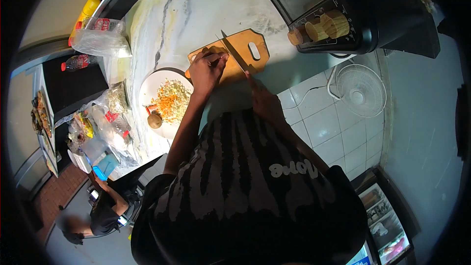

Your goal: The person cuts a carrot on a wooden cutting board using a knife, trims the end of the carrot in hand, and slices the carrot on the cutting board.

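Observation:
A wooden cutting board (255, 39) with a handle slot lies on the marble-patterned counter. My right hand (265, 99) is closed round the handle of a knife (235, 59), whose blade slants across the board beside my left fingers. On the board's left part rests my left hand (206, 71), fingers bent and pinched together; what they press on is mostly hidden. Left of that forearm stands a white plate (146, 88) holding finely chopped pale and green pieces (176, 93) and orange bits (167, 103). A round brown item (154, 120) and a small red piece (148, 110) sit at the plate's edge.
A black appliance (363, 14) with tan knobs stands at the right end of the counter. Plastic bags (105, 41) and a bottle (78, 62) lie along the left. A white fan (360, 91) is on the tiled floor. Another person (105, 211) sits at lower left.

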Available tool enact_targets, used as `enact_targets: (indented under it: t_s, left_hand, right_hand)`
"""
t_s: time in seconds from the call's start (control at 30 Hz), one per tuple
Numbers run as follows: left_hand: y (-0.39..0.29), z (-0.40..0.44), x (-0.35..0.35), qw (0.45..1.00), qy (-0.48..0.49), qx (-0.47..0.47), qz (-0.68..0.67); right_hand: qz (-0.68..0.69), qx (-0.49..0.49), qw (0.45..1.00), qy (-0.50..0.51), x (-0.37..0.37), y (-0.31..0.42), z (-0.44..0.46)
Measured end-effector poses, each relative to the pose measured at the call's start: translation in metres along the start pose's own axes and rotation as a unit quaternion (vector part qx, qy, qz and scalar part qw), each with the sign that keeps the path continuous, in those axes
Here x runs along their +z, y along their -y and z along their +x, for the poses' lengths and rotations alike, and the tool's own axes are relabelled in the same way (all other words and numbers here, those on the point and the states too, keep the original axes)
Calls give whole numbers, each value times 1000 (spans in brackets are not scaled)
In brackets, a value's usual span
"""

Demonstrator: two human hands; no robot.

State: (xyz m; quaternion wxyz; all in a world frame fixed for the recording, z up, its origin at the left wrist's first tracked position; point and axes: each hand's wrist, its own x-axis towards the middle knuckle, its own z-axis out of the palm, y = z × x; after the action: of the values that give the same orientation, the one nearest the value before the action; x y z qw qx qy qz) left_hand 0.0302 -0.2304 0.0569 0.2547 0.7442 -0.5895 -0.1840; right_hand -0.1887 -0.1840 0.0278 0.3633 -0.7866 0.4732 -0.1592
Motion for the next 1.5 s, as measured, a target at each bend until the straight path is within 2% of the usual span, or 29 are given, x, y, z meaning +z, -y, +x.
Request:
enact_targets:
  t_s: [0.13, 0.2, 0.23, 0.33, 0.4, 0.53, 0.63, 0.7, 0.73, 0.8, 0.93, 1.03, 1.13, 1.23, 1.3, 1.43, 1.5]
  left_hand:
    - [7, 0, 6, 1000, 0, -22, -6]
    - [8, 0, 8, 1000, -16, -6, 3]
    - [9, 0, 9, 1000, -16, -6, 2]
    - [10, -1, 9, 1000, -18, -6, 4]
    - [9, -1, 8, 1000, -3, -19, 5]
    - [9, -1, 9, 1000, -13, -14, -16]
    - [8, -2, 8, 1000, -7, -20, -11]
    - [10, -1, 10, 1000, -13, -13, -13]
    - [10, -1, 9, 1000, -13, -10, -13]
    - [9, 1, 9, 999, 3, -38, -8]
    - [12, 1, 8, 1000, -2, -17, 10]
    - [10, 2, 4, 999, -19, 30, 20]
    - [23, -2, 7, 998, -37, 42, -12]
    - [26, -5, 6, 996, -65, 49, -33]
    - [20, -9, 1, 988, -56, 41, -138]
    - [22, -15, 2, 990, -59, 108, -73]
    - [21, -16, 2, 990, -47, 128, -25]
  right_hand:
    - [-9, -27, 999, -14, 4, -1, 0]
    - [14, 24, 998, 58, 1, 0, 2]
    - [14, 24, 998, 58, 1, 0, 2]
    - [31, 22, 998, 53, 4, -2, 3]
    - [23, -19, 1000, -7, 4, -2, 3]
    - [36, -23, 999, 6, 2, -3, 4]
    - [12, 21, 998, 63, -4, -1, 6]
    - [-46, 92, 981, 167, -19, 10, 14]
    - [-45, 92, 981, 165, -17, 8, 12]
    - [-89, 41, 992, 79, -13, 5, 10]
    - [-109, 50, 988, 92, -14, 8, 10]
    - [-100, 41, 992, 63, -19, 11, 11]
    - [-71, 46, 994, 65, -24, 14, 9]
    - [-105, 19, 994, 36, -23, 11, 8]
    - [-80, 4, 997, 20, -25, 12, 7]
    - [-98, 4, 995, 30, -28, 12, 6]
    - [-58, 31, 997, 45, -31, 14, 4]
